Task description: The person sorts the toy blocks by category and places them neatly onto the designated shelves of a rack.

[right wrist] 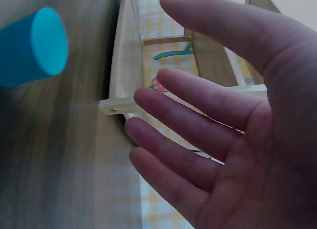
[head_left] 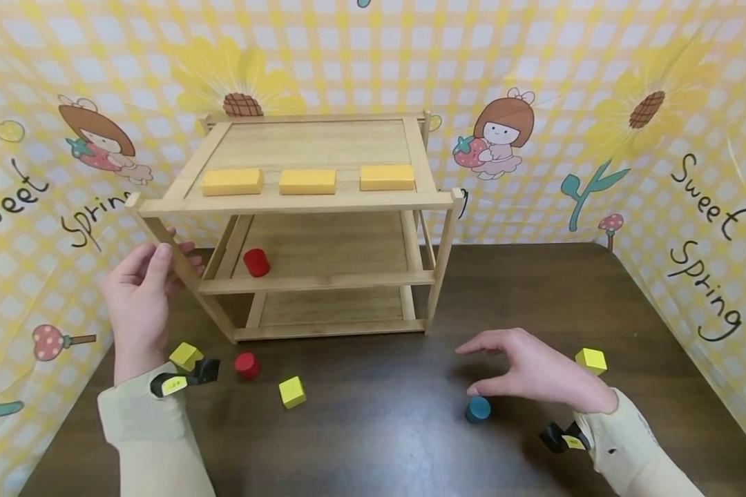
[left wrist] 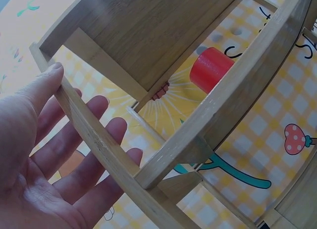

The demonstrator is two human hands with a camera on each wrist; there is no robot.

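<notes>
We face yellow-and-white checked cloth walls (head_left: 360,69), printed with sunflowers (head_left: 646,110), cartoon girls (head_left: 503,131) holding strawberries (head_left: 470,152) and black "Sweet Spring" lettering (head_left: 715,200), rising on three sides of a dark brown wood-grain table (head_left: 534,290) whose front catches soft, pale light (head_left: 404,449).

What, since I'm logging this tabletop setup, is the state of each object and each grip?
Wooden three-tier shelf: standing upright
Yellow rectangular blocks: three, flat along the top tier
Upper red cylinder: upright on the middle tier
Lower red cylinder: upright on the brown table
Blue cylinder: upright, not held
Yellow cubes: three, resting apart on the table
Left grip: relaxed, fingers behind the shelf's front left post
Right grip: open, empty, near the blue cylinder
</notes>
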